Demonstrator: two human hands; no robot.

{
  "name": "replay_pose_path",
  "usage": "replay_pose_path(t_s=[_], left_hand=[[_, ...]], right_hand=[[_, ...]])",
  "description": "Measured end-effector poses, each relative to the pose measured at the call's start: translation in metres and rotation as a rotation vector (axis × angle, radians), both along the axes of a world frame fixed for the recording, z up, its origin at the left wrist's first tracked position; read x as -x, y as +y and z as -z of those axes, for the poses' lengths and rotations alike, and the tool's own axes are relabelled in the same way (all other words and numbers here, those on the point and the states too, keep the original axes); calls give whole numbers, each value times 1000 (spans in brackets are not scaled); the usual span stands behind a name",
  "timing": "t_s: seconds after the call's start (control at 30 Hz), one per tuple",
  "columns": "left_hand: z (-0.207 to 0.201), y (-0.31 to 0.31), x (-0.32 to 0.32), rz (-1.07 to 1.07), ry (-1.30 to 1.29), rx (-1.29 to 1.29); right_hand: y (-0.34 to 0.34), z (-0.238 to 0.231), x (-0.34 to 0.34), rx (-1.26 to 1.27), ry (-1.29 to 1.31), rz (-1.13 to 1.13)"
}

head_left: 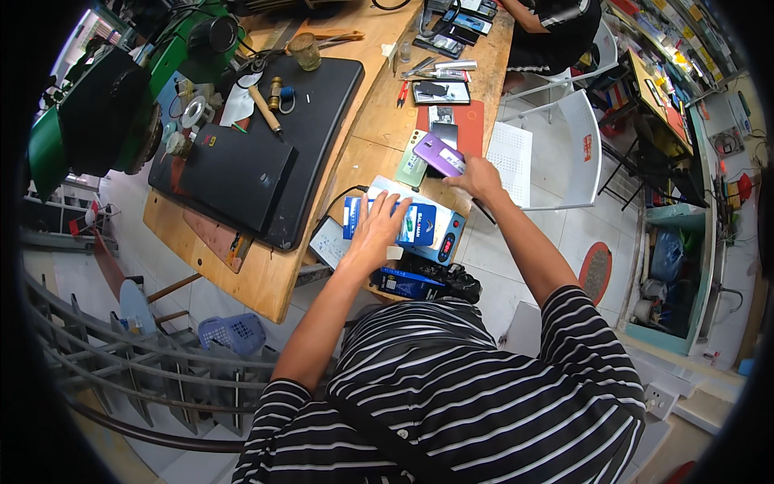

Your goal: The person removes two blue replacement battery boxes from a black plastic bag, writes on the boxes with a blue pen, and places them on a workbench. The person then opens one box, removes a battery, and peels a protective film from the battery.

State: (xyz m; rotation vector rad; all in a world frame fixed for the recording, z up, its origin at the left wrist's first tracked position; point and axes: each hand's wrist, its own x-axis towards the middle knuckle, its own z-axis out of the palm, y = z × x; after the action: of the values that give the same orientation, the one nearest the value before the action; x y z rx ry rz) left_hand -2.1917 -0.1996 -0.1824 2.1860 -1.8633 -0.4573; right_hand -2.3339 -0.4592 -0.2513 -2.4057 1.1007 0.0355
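My right hand is closed on the lower end of a purple smartphone, which is held back-up at a tilt over the bench. A pale green phone back lies just left of it. My left hand has its fingers spread over a blue and white cardboard box. Its thumb is hard to make out. Under and beside that box is a flat heating-plate device with a blue edge and a small red display. A white pad sits left of the box.
A black mat carries a black case, a wooden-handled tool and a glass jar. Phones and tubes lie farther up the wooden bench. A white chair stands right; another person sits beyond.
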Motion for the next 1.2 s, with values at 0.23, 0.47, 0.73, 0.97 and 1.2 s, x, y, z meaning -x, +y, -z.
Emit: replay_pose_path(t_s=[0.23, 0.47, 0.73, 0.97, 1.2], left_hand=[[28, -29, -13, 70, -94, -62], [41, -32, -19, 78, -2, -130], [46, -32, -20, 65, -7, -114], [38, -29, -22, 101, 32, -144], [28, -17, -13, 102, 161, -15]], right_hand=[[4, 44, -62, 58, 183, -190], [8, 60, -76, 109, 174, -187], [12, 71, -74, 75, 148, -187], [-1, 48, -49, -12, -187, 286], [-5, -21, 13, -254, -562, 666]])
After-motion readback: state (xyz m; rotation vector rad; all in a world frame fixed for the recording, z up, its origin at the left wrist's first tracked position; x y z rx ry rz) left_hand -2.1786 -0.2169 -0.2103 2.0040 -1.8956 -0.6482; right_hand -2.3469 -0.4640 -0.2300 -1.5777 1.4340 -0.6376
